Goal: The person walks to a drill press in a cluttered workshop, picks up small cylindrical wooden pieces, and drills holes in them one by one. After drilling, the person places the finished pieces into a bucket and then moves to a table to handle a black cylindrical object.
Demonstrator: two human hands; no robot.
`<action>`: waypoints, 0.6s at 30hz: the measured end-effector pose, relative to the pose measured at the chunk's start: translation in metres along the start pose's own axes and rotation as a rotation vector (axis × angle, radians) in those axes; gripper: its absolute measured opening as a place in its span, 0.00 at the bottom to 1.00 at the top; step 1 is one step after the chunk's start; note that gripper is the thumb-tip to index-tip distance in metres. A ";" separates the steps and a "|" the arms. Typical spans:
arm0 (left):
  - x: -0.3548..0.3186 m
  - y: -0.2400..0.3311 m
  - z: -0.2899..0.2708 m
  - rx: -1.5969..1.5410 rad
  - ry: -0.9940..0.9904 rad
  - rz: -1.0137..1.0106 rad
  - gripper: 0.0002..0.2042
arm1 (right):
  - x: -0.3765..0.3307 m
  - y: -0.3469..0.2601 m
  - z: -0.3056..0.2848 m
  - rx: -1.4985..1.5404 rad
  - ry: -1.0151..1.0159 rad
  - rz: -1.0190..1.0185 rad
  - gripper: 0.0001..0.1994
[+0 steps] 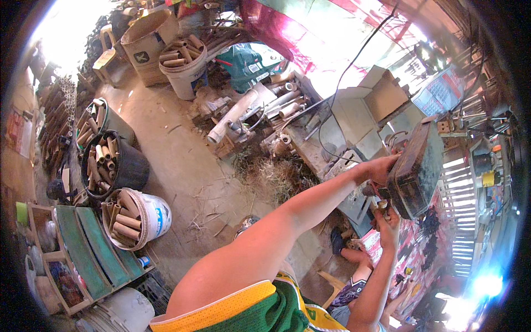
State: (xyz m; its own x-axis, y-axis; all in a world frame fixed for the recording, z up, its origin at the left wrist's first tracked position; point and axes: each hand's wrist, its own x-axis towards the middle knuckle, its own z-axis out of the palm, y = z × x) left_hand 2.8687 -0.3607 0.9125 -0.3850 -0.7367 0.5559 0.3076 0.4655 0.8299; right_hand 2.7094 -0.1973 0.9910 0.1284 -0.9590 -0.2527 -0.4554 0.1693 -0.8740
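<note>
My left arm reaches across to a dark wooden box-like block (409, 174) at the right. My left hand (381, 167) is against its near side, and its fingers are mostly hidden there. Just below the block, my right hand (387, 226) is closed around a short, pale piece of bamboo (381, 205) with a round end. A reddish part (371, 192) sits close to this piece, but I cannot make out what it is. The bench (310, 148) runs beside my left hand, with a black cable lying over it.
Buckets of cut bamboo stand at the left, one white (160, 218) and one black (133, 166); another white bucket (191, 83) is farther off. Shavings (276, 177) lie on the floor. A cardboard box (381, 97) sits on the bench. Another person's leg (359, 259) shows at lower right.
</note>
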 end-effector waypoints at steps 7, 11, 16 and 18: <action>-0.037 0.009 -0.005 0.346 0.168 -0.036 0.55 | -0.006 -0.001 0.001 -0.045 0.144 -0.117 0.18; -0.160 0.030 -0.034 0.295 0.347 -0.494 0.13 | -0.046 0.023 0.009 0.062 0.175 0.100 0.19; -0.408 0.091 -0.060 0.792 0.310 -1.124 0.19 | -0.112 0.091 0.059 0.347 -0.137 0.460 0.22; -0.494 0.133 -0.034 0.706 0.692 -1.299 0.18 | -0.138 0.115 0.081 0.459 -0.331 0.540 0.18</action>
State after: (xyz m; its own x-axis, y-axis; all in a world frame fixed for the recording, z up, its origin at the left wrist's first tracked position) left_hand 3.1292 0.0481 0.7466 0.4488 -0.7668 -0.4589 -0.4051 -0.6323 0.6604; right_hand 2.7102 -0.0272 0.8915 0.2816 -0.6112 -0.7397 -0.1290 0.7398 -0.6604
